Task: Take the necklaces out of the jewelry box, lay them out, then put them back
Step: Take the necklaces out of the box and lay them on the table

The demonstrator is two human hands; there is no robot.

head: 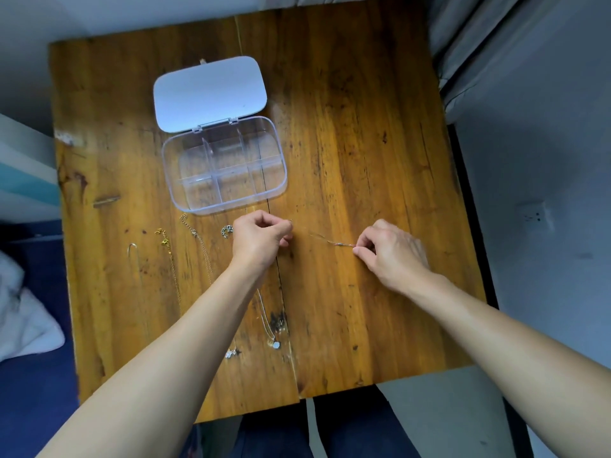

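Note:
A clear plastic jewelry box with several compartments stands open on the wooden table, its lid folded back. I see nothing in its compartments. My left hand and my right hand each pinch one end of a thin necklace, stretched between them just above the table. Left of my hands, several necklaces lie in lines: a silver one, a gold one, another silver chain. Two pendants show below my left forearm, which hides parts of the chains.
A small dark metal piece lies near the table's left edge. Blue bedding with a white cloth is at the left. A grey wall with a socket is at the right. My legs are under the near edge.

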